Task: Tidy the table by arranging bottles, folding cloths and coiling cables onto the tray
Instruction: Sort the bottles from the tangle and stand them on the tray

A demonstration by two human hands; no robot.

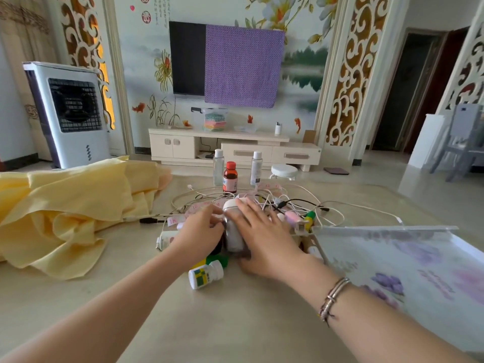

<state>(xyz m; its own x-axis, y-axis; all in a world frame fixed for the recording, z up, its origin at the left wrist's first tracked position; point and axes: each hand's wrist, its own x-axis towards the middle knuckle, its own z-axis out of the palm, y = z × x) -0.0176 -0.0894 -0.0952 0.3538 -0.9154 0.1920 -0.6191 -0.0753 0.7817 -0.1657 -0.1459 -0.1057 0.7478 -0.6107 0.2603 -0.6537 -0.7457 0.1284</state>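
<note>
A white-capped bottle (232,233) lies on its side in the middle of the table. My left hand (199,231) grips it from the left and my right hand (264,237) curls over it from the right. A small white bottle with a green and yellow label (205,274) lies just in front of my hands. Behind them stand a red-capped brown bottle (230,178) and two clear bottles (218,167) (256,167). A tangle of white and black cables (288,203) spreads around the pile. The floral tray (408,260) lies at the right. A crumpled yellow cloth (65,216) covers the table's left side.
A pink measuring tape (193,209) winds through the cables. Another white bottle (165,238) lies left of my left hand, and small pink and green items (301,218) sit beside the tray's corner. Beyond the table are a stool (284,171), a TV cabinet and an air cooler.
</note>
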